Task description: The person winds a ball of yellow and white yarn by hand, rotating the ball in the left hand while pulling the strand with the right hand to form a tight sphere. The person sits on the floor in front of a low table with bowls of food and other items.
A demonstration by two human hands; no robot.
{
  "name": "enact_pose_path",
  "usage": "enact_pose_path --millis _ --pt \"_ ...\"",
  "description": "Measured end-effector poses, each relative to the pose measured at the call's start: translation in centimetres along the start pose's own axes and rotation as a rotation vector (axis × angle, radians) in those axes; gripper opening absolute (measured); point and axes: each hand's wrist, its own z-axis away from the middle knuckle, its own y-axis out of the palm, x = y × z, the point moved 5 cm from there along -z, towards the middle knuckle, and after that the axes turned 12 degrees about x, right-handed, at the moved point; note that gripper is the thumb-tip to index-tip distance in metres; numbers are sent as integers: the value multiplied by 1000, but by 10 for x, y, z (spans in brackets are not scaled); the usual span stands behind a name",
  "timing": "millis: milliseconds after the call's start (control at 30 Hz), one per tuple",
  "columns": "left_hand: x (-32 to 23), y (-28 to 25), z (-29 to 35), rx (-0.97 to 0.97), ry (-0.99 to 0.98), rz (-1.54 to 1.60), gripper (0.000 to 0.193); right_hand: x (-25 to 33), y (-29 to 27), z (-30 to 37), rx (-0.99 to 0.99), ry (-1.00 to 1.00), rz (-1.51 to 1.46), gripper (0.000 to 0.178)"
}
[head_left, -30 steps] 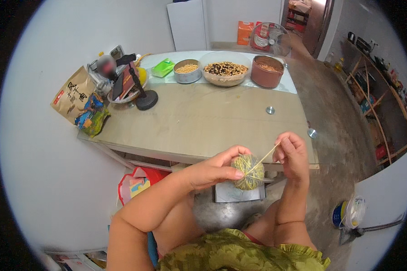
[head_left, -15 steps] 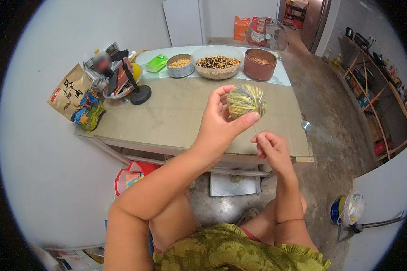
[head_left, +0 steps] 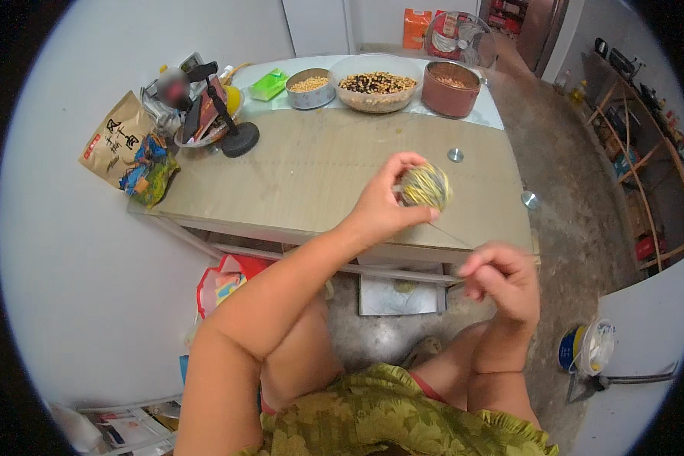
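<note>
My left hand (head_left: 390,201) is closed round a ball of yarn (head_left: 425,187), yellow and grey-green, held above the front part of the table. A thin strand of yarn (head_left: 452,234) runs taut from the ball down to my right hand (head_left: 507,283). The fingers of that hand are pinched together on the strand, off the table's front right edge and slightly blurred by motion. Beyond the ball lies a small round metal disc (head_left: 454,155) on the tabletop.
Along the back of the table (head_left: 304,175) stand a tin of pale kernels (head_left: 310,90), a bowl of mixed dark and yellow kernels (head_left: 378,85), a reddish-brown pot (head_left: 450,93) and a green packet (head_left: 268,84). At left are a black stand (head_left: 239,140), a basket and a snack bag (head_left: 129,152).
My right hand has moved down and to the right, away from the ball, drawing out a longer strand. The ball sits slightly lower, and the view has shifted a little.
</note>
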Motion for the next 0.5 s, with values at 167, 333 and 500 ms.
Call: enact_pose_path --millis 167,333,500 --pt "4 35 14 433 -297 330 63 0 -43 3 -262 -281 -99 17" --pt "-6 49 24 632 -360 492 67 -25 -67 -14 -419 -166 -165 19" --pt "-26 52 23 607 -261 666 78 -49 -71 -24 -412 -25 -32 20"
